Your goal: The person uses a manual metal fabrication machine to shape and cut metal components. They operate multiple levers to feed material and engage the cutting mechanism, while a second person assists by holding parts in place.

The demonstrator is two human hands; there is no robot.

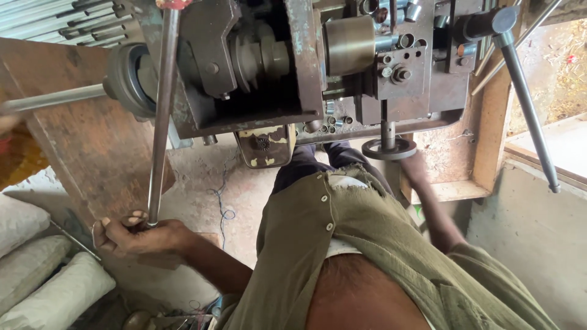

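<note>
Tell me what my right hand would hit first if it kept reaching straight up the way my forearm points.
Most likely the small round grey metal handwheel under the machine: your right hand, blurred, sits just below it. Depth is hard to judge, so contact isn't certain.

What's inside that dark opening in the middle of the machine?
Inside the machine's opening sits a stepped grey pulley on a shaft. Behind it is shadow, so nothing further can be made out. The left hand grips a long lever.

Soft daylight, moderately bright, enters from upper right; ground outside there overexposed. Machine (293,67) interior in deep shadow. Mild glare on brass cylinder (348,44). Right hand (416,171) motion-blurred. Left edge blurred; straight rods bow toward frame edges, wide-angle distortion.
</note>
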